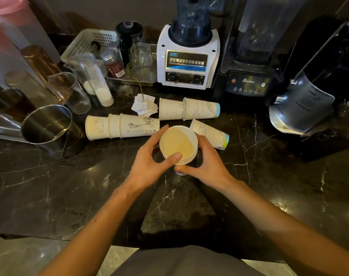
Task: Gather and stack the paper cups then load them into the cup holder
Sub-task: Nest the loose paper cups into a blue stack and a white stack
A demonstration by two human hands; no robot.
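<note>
A nested stack of white printed paper cups [177, 143] stands upright on the dark marble counter, mouth up. My left hand [151, 160] wraps its left side with the thumb on the rim. My right hand [204, 163] grips its right side and base. Behind the stack lie more cups on their sides: three nested cups [121, 126] to the left, two nested cups [189, 109] in the middle, and a single cup [210, 133] to the right, touching my right fingers. I cannot pick out a cup holder with certainty.
A steel pitcher [50, 129] and clear measuring cups [70, 92] crowd the left. A white blender [187, 56], a black blender [249, 72] and a grey machine [301, 104] line the back. Folded receipts [144, 105] lie near the cups. The counter's front edge [50, 237] runs below my forearms.
</note>
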